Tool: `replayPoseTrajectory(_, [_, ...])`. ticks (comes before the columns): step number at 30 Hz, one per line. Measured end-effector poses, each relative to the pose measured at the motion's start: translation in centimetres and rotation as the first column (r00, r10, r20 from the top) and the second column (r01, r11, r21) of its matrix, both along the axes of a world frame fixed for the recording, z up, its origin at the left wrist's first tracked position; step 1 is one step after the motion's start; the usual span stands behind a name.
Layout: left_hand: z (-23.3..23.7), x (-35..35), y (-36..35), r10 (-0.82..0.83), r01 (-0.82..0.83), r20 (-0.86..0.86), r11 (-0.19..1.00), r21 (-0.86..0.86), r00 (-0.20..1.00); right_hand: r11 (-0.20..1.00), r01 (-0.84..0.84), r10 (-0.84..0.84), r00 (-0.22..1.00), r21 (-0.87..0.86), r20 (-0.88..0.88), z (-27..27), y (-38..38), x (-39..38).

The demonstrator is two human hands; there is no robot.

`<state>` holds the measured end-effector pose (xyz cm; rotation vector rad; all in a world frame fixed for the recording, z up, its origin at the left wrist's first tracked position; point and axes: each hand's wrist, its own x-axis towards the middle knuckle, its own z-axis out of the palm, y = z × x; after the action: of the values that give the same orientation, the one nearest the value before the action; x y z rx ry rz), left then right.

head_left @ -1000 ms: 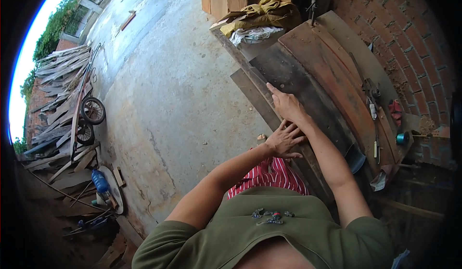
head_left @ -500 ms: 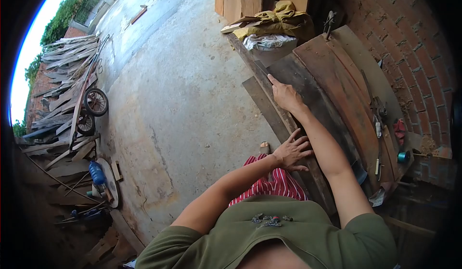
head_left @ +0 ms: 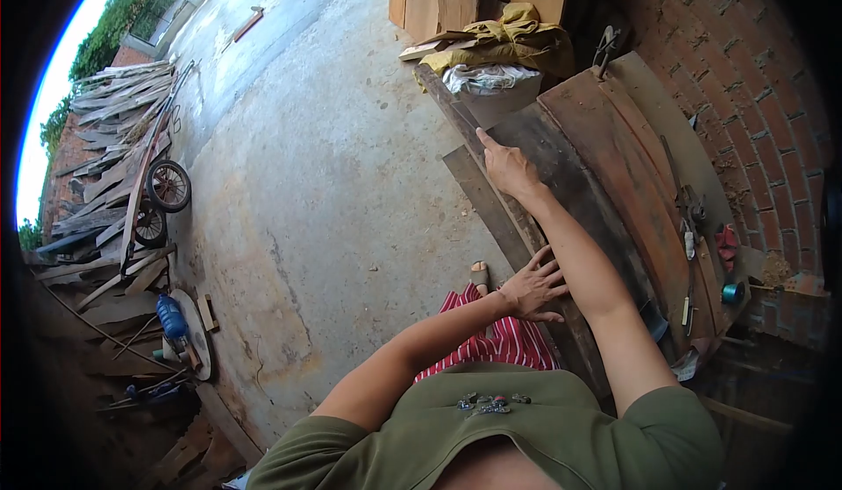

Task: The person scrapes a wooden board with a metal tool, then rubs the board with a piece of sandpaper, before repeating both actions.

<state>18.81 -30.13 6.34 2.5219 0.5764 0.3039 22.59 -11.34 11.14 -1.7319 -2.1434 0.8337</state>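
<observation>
My right hand [head_left: 511, 167] rests at the long edge of a narrow wooden board [head_left: 469, 135], its index finger stretched forward and the other fingers curled under. Just past that fingertip a thin dark strip [head_left: 463, 113] lies along the board; whether the hand holds it is hidden. Nearer my body, my left hand [head_left: 532, 290] lies open on the same board with its fingers spread, partly behind the right forearm. Under and beside the board is a dark wooden worktop [head_left: 561, 170], next to a wide reddish-brown plank [head_left: 614, 157].
Hand tools [head_left: 690, 218], a red cloth [head_left: 726, 246] and a teal spool [head_left: 733, 293] lie at the right, by a brick wall [head_left: 754, 113]. A yellow sack [head_left: 517, 32] sits ahead. Leftward are a wheeled cart [head_left: 168, 185], stacked planks [head_left: 105, 170] and a blue bottle [head_left: 172, 316].
My right hand has slid a little forward along the board, away from my body, and the dark strip has shifted the same way. My left hand stays in about the same place.
</observation>
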Motion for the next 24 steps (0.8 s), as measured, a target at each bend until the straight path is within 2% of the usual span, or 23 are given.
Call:
replayPoseTrajectory(4, [0.5,-0.6,1.5,-0.065,0.067,-0.079,0.998,0.019,0.995,0.996,-0.011,0.019,0.995,-0.087,0.1,2.5,-4.1,2.2])
replayPoseTrajectory(6, [0.3,-1.7,2.9,0.055,-0.05,-0.056,0.996,0.078,0.997,0.99,-0.023,0.043,0.989,-0.138,0.145,2.8,-5.3,3.0])
replayPoseTrajectory(8, [-0.1,-2.5,3.9,0.104,-0.103,-0.021,0.994,0.047,0.994,0.988,-0.013,0.039,0.985,-0.154,0.167,2.8,-3.7,2.1])
replayPoseTrajectory(10, [0.3,-2.8,4.6,0.08,-0.066,-0.108,0.989,0.13,0.991,0.989,0.007,0.017,0.987,-0.145,0.161,2.9,-0.3,0.4])
replayPoseTrajectory(11, [0.5,-2.7,4.6,0.091,-0.08,-0.075,0.988,0.135,0.993,0.99,0.014,0.008,0.988,-0.142,0.155,2.3,1.5,-0.4])
replayPoseTrajectory(13, [0.0,-2.8,4.6,0.089,-0.083,-0.046,0.988,0.128,0.995,0.998,-0.017,0.023,0.993,-0.053,0.118,1.0,4.0,-1.9])
replayPoseTrajectory(17, [-0.3,-2.8,4.6,0.089,-0.087,-0.012,0.991,0.102,0.996,0.994,0.002,0.011,0.992,-0.108,0.125,2.3,1.9,-1.0])
replayPoseTrajectory(19, [-0.4,-2.8,4.5,0.098,-0.1,0.026,0.991,0.092,0.995,0.983,-0.028,0.06,0.983,-0.181,0.176,3.2,0.1,-0.2])
replayPoseTrajectory(23, [-0.5,-2.5,4.4,0.099,-0.103,0.066,0.993,0.062,0.993,0.983,-0.029,0.057,0.987,-0.18,0.153,2.2,4.9,-2.1])
replayPoseTrajectory(24, [-0.6,-2.7,4.6,0.093,-0.098,0.072,0.992,0.077,0.993,0.991,-0.034,0.051,0.99,-0.128,0.133,1.1,7.3,-3.0])
